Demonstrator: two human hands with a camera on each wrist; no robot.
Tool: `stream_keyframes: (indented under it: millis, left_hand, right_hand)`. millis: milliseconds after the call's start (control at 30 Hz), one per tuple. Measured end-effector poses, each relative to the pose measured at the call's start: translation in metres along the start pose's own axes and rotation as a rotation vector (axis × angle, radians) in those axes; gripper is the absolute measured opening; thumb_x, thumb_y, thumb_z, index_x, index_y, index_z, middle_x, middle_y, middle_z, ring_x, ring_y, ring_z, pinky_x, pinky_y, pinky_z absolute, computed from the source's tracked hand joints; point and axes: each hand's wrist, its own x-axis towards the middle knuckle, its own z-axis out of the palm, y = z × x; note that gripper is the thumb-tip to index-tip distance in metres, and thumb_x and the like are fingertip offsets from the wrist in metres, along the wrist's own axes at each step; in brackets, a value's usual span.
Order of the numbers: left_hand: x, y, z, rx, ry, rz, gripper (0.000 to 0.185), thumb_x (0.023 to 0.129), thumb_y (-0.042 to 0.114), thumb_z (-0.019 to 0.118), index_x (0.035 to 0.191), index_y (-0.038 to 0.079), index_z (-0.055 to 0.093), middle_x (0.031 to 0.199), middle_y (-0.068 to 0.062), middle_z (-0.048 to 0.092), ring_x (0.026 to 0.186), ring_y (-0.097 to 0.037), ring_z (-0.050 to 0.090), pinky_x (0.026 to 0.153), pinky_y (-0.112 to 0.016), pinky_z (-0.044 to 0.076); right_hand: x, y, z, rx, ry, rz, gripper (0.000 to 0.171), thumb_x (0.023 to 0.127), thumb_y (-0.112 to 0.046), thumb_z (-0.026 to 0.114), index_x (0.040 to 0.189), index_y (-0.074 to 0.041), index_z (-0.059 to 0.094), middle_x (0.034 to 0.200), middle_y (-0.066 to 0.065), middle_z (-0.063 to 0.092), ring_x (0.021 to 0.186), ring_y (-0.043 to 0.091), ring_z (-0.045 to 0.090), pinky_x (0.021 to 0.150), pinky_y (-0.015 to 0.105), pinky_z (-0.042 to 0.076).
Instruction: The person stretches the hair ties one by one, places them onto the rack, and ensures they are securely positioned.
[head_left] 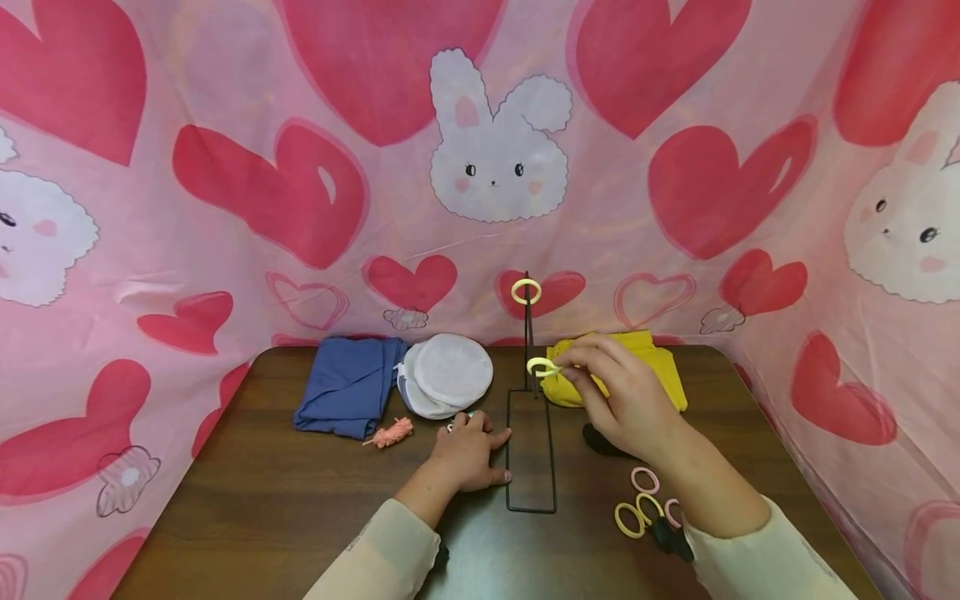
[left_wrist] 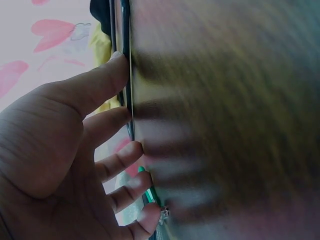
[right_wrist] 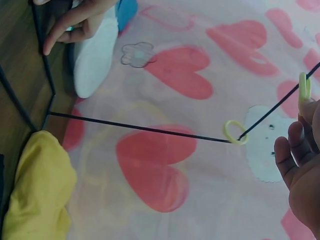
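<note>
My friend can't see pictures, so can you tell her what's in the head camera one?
A person's right hand pinches a yellow hair ring against a thin black wire stand, which already has another yellow ring at its top. The left hand rests on the brown table, touching the stand's base. Blue, white and yellow cloths lie behind, before a pink heart-and-bunny backdrop.

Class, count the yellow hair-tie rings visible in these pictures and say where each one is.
4: one yellow ring atop the black wire stand, one pinched by the right hand, two on the table; the forearm may hide others.
</note>
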Motion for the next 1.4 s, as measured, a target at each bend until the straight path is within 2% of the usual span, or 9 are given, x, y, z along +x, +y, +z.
stream_keyframes:
  millis: [100,200,300,400,533,700,800,1033,1400]
  left_hand:
    - [0.001,0.000,0.000,0.000,-0.001,0.000,0.073,0.083,0.065,0.077,0.149,0.040,0.057,0.134,-0.002,0.051,0.121,-0.029,0.045,0.089,-0.051,0.042]
    - [0.001,0.000,0.000,-0.005,-0.005,-0.001,0.073,0.083,0.065,0.077,0.149,0.040,0.057,0.134,-0.002,0.052,0.122,-0.029,0.045,0.089,-0.051,0.043]
    - [0.001,0.000,0.000,-0.006,-0.007,-0.004,0.073,0.084,0.065,0.077,0.149,0.040,0.057,0.134,-0.002,0.052,0.122,-0.029,0.045,0.090,-0.051,0.043]
    - [0.001,0.000,0.000,-0.006,-0.007,-0.007,0.073,0.084,0.065,0.077,0.149,0.040,0.057,0.134,-0.002,0.051,0.122,-0.029,0.045,0.090,-0.051,0.042]
    - [0.000,0.001,-0.002,-0.009,-0.010,-0.004,0.073,0.084,0.065,0.077,0.149,0.040,0.057,0.135,-0.002,0.051,0.122,-0.029,0.044,0.090,-0.051,0.042]
    - [0.000,0.000,-0.002,-0.009,-0.012,-0.006,0.073,0.084,0.065,0.076,0.149,0.040,0.056,0.134,-0.002,0.051,0.122,-0.029,0.044,0.089,-0.050,0.042]
    - [0.000,0.000,-0.001,-0.007,-0.008,-0.007,0.073,0.083,0.065,0.076,0.149,0.041,0.056,0.134,-0.002,0.051,0.122,-0.029,0.044,0.089,-0.050,0.042]
    - [0.001,0.000,0.000,-0.005,-0.003,0.000,0.074,0.083,0.066,0.076,0.149,0.040,0.056,0.134,-0.002,0.052,0.122,-0.029,0.045,0.089,-0.051,0.042]
    - [0.001,-0.001,-0.001,-0.007,-0.014,-0.006,0.074,0.084,0.066,0.076,0.150,0.040,0.055,0.136,-0.002,0.051,0.123,-0.029,0.044,0.091,-0.051,0.042]
  right_hand:
    - [0.001,0.007,0.004,-0.009,-0.013,0.048,0.031,0.107,-0.036,0.057,0.113,-0.010,0.073,0.111,0.003,0.069,0.098,0.018,0.066,0.090,0.017,0.049]
    - [0.002,0.015,0.010,0.004,0.001,0.069,0.017,0.101,-0.019,0.068,0.114,-0.009,0.073,0.112,0.003,0.069,0.094,0.016,0.065,0.086,0.017,0.050]
    - [0.006,0.023,0.017,0.011,0.038,0.074,0.022,0.092,-0.002,0.076,0.113,-0.008,0.073,0.109,0.003,0.069,0.091,0.016,0.064,0.085,0.018,0.050]
    - [0.012,0.029,0.024,0.024,0.073,0.087,0.027,0.089,0.003,0.077,0.113,-0.008,0.073,0.107,0.003,0.069,0.092,0.017,0.063,0.086,0.018,0.049]
    - [0.020,0.035,0.032,0.050,0.098,0.120,0.023,0.092,0.001,0.075,0.113,-0.008,0.074,0.106,0.003,0.069,0.089,0.016,0.061,0.082,0.020,0.050]
    - [0.030,0.040,0.043,0.038,0.114,0.156,0.016,0.096,-0.002,0.072,0.111,-0.006,0.072,0.104,0.004,0.067,0.085,0.015,0.059,0.073,0.032,0.054]
    - [0.034,0.044,0.048,0.018,0.129,0.180,0.016,0.096,-0.002,0.072,0.112,-0.005,0.072,0.105,0.006,0.067,0.083,0.016,0.060,0.070,0.034,0.054]
    - [0.041,0.053,0.053,0.041,0.161,0.248,0.015,0.099,-0.008,0.071,0.113,-0.005,0.072,0.107,0.007,0.066,0.081,0.016,0.061,0.066,0.029,0.051]
    - [0.055,0.062,0.059,0.101,0.191,0.413,0.015,0.100,-0.013,0.071,0.113,-0.007,0.073,0.105,0.005,0.066,0.078,0.016,0.061,0.073,0.027,0.052]
